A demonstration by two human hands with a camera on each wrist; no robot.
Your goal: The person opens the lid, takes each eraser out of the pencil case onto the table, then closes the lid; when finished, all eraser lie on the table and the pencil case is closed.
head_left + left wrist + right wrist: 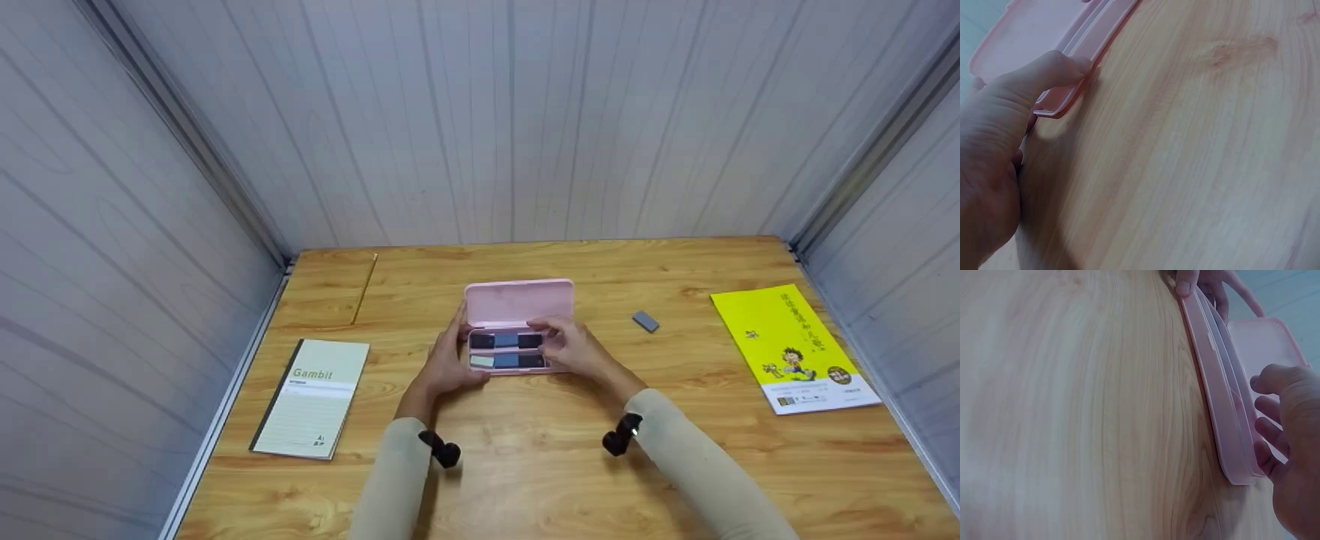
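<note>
A pink pencil case (pixel 519 301) lies on the table with its lid raised at the back. Two rows of small blocks fill its tray: black, blue-grey and black behind; a pale block (pixel 481 361), a blue-grey block (pixel 506 361) and a black block (pixel 532 361) in front. My left hand (pixel 448 361) grips the case's left end, thumb on the front edge in the left wrist view. Over the right end hovers my right hand (pixel 574 349), fingertips close to the back row's black block (pixel 529 341). Its fingers bend loosely in the right wrist view, with nothing visible in them.
A grey eraser-like block (pixel 646 322) lies right of the case. Farther right is a yellow book (pixel 787 345). To the left are a Gambit notebook (pixel 311 397) and, behind it, a pencil (pixel 364 289). Panel walls (pixel 510 127) border the table.
</note>
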